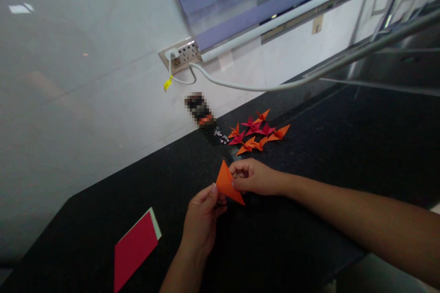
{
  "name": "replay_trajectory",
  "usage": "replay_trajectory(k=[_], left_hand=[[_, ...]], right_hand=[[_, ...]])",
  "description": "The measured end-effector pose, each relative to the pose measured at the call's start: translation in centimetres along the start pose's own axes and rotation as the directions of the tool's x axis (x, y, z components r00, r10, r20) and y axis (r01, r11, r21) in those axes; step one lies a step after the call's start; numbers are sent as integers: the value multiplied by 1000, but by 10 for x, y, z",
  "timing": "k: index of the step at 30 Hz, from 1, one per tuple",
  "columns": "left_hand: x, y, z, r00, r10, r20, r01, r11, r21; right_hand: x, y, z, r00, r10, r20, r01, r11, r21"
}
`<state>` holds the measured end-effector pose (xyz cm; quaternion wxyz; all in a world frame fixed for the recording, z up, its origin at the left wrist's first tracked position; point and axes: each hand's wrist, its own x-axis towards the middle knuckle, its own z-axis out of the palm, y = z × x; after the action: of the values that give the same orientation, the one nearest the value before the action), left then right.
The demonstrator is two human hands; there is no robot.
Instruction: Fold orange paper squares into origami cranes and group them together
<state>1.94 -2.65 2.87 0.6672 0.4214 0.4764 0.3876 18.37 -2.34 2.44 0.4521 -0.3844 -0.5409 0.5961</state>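
Observation:
A folded piece of orange origami paper (226,184), triangular in outline, is held up above the dark counter between both hands. My left hand (203,213) pinches its left edge, thumb on the near face and fingers behind. From the other side, my right hand (252,176) grips the right edge with thumb and curled fingers. Beyond the hands lies a group of several folded paper cranes (252,129), some orange and some red. Red square paper (135,251) with a pale sheet under it rests on the counter at the lower left.
The black counter (154,183) runs along a white tiled wall (85,100). A pixelated object (200,110) leans at the wall, with small pale bits (220,135) beside it. A white cable (240,87) stretches from the wall socket (184,55) across the right side.

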Motion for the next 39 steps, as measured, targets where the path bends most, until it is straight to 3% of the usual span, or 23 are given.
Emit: replay_trajectory(k=[7, 10, 13, 19, 23, 26, 28, 33, 36, 39], left_hand=[[-2, 0, 2, 999, 9, 32, -12, 997, 79], [-3, -2, 4, 996, -4, 92, -10, 989, 150], [-3, -2, 5, 998, -27, 65, 17, 987, 159], [-2, -2, 6, 985, -172, 20, 166, 972, 165], [-5, -2, 7, 971, -229, 68, 218, 966, 135], [-5, -3, 7, 974, -218, 56, 211, 971, 116], [-4, -3, 5, 984, -175, 32, 170, 978, 120], [3, -4, -1, 994, 49, -93, -27, 974, 225], [2, -2, -1, 974, 170, -148, -111, 933, 343], [-2, 1, 3, 958, 242, -154, -157, 891, 426]], right_hand=[[0, 3, -1, 998, -70, -10, 66, 974, -217], [-1, 4, -2, 987, -159, -38, 132, 911, -390], [-3, 3, -2, 977, -211, -33, 166, 846, -507], [-6, -2, -5, 905, -382, 189, 389, 558, -733], [-8, -4, -6, 897, -389, 211, 388, 459, -799], [-8, -3, -5, 930, -338, 141, 307, 511, -803], [-7, -2, -3, 957, -281, 77, 241, 616, -750], [-2, -3, 2, 987, -24, -156, -30, 941, -336], [-1, -5, 2, 983, 112, -146, -129, 985, -113], [-3, -4, 0, 990, 137, -42, -142, 977, -160]])
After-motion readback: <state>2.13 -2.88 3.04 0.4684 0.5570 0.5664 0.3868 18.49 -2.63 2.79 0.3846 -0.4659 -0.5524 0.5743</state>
